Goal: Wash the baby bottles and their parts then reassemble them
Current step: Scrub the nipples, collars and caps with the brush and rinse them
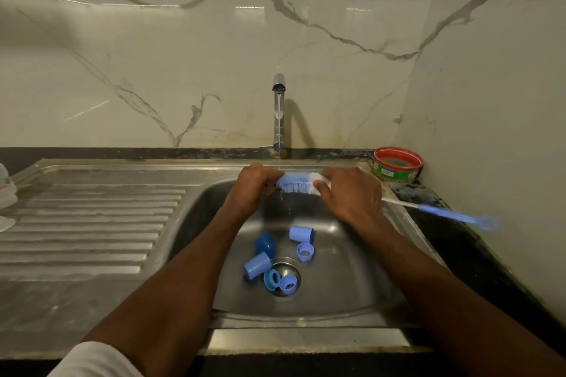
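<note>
Under the tap [279,107]: blue-and-white bristled bottle brush [295,184], gripped by left hand [252,190] and right hand [349,193].

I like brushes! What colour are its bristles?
The bottle brush has blue and white bristles, seen in the head view.

you have one bottle brush [298,185] under one running tap [278,113], with two hands on it: left hand [255,190], right hand [349,193]. in the one sink [352,269] you can count six blue bottle parts: two caps [301,234], one dome cover [266,243] and three rings [305,251]. one red-rimmed tub [398,164] sits on the counter.
</note>
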Demonstrator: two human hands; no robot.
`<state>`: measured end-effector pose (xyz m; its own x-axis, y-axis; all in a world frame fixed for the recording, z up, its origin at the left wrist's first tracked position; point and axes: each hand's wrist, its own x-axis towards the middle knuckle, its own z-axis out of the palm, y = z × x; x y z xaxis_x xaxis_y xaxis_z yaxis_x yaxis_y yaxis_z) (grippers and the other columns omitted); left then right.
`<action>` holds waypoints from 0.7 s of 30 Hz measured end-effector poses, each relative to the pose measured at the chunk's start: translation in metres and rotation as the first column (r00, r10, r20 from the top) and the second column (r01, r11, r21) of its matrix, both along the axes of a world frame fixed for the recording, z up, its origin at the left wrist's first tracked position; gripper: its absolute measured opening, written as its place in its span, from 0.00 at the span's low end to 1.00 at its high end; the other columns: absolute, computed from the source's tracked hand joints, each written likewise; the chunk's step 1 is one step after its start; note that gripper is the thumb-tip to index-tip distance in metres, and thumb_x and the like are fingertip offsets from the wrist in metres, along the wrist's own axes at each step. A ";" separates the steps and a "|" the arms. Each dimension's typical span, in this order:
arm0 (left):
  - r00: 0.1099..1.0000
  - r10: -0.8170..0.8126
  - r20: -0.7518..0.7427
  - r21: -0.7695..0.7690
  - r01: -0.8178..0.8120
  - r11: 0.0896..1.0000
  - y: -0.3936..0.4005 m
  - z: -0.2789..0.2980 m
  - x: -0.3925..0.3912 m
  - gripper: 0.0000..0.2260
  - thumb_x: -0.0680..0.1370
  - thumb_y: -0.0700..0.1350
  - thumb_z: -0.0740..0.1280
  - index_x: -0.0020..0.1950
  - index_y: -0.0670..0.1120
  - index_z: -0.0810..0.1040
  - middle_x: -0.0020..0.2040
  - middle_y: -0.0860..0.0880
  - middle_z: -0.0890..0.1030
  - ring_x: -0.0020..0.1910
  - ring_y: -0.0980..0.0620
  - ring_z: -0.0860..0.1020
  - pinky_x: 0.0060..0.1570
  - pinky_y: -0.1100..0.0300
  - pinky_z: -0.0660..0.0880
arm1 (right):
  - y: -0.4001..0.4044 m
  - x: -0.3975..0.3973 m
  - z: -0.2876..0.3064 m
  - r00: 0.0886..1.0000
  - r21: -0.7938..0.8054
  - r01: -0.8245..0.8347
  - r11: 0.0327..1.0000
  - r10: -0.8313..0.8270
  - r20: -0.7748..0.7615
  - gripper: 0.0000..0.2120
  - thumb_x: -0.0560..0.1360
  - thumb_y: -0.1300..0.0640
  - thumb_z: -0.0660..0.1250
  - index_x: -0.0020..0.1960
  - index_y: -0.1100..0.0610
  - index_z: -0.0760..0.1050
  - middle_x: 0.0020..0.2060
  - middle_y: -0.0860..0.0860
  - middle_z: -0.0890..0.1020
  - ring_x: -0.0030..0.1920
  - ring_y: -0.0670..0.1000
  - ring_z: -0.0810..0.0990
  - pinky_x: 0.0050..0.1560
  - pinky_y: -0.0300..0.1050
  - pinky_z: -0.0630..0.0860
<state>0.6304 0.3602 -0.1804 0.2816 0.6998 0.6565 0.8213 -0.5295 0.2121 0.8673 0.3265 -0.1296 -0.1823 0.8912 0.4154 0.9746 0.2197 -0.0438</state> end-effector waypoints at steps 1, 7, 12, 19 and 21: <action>1.000 0.018 -0.017 0.014 -0.018 1.000 -0.001 -0.003 0.001 0.09 0.75 0.43 0.75 0.54 0.45 0.86 0.46 0.46 0.86 0.44 0.50 0.78 0.44 0.57 0.70 | 0.004 -0.002 0.000 0.984 -0.183 0.013 0.983 -0.045 -0.172 0.16 0.79 0.41 0.65 0.55 0.50 0.82 0.47 0.51 0.85 0.47 0.55 0.82 0.43 0.46 0.72; 0.991 0.121 0.051 -0.076 -0.117 0.990 -0.002 -0.014 0.002 0.11 0.80 0.45 0.70 0.62 0.45 0.82 0.55 0.43 0.84 0.53 0.45 0.80 0.54 0.55 0.73 | 0.024 -0.006 -0.001 0.923 -0.424 -0.152 0.893 -0.024 -0.383 0.22 0.78 0.38 0.65 0.56 0.57 0.79 0.46 0.53 0.84 0.42 0.54 0.81 0.40 0.45 0.73; 0.995 0.088 0.051 -0.249 -0.073 0.966 0.001 -0.007 0.003 0.12 0.81 0.49 0.67 0.63 0.47 0.80 0.57 0.46 0.84 0.55 0.49 0.81 0.58 0.49 0.78 | 0.012 -0.006 -0.001 0.957 0.037 -0.174 0.984 0.160 0.242 0.21 0.80 0.37 0.61 0.65 0.49 0.72 0.57 0.53 0.80 0.51 0.56 0.82 0.44 0.50 0.75; 0.971 0.191 -0.145 -0.018 -0.196 0.980 0.000 -0.009 0.001 0.14 0.80 0.51 0.70 0.65 0.52 0.81 0.54 0.47 0.84 0.52 0.48 0.81 0.50 0.56 0.74 | 0.010 -0.015 0.010 0.968 -0.437 -0.078 0.896 -0.036 -0.247 0.16 0.83 0.45 0.61 0.52 0.55 0.80 0.41 0.54 0.84 0.40 0.55 0.80 0.39 0.46 0.70; 0.955 0.222 -0.195 0.005 -0.225 0.974 -0.003 -0.012 0.003 0.16 0.79 0.50 0.70 0.67 0.50 0.79 0.56 0.44 0.83 0.53 0.45 0.81 0.50 0.55 0.74 | 0.013 -0.011 0.017 0.766 -0.659 -0.304 0.688 -0.235 -0.598 0.14 0.83 0.53 0.62 0.52 0.63 0.80 0.27 0.51 0.80 0.29 0.49 0.72 0.29 0.41 0.68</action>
<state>0.6334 0.3568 -0.1924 0.2367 0.7696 0.5930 0.9445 -0.3255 0.0454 0.8564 0.3399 -0.1125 -0.1748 0.9413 -0.2887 0.6549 -0.1078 -0.7480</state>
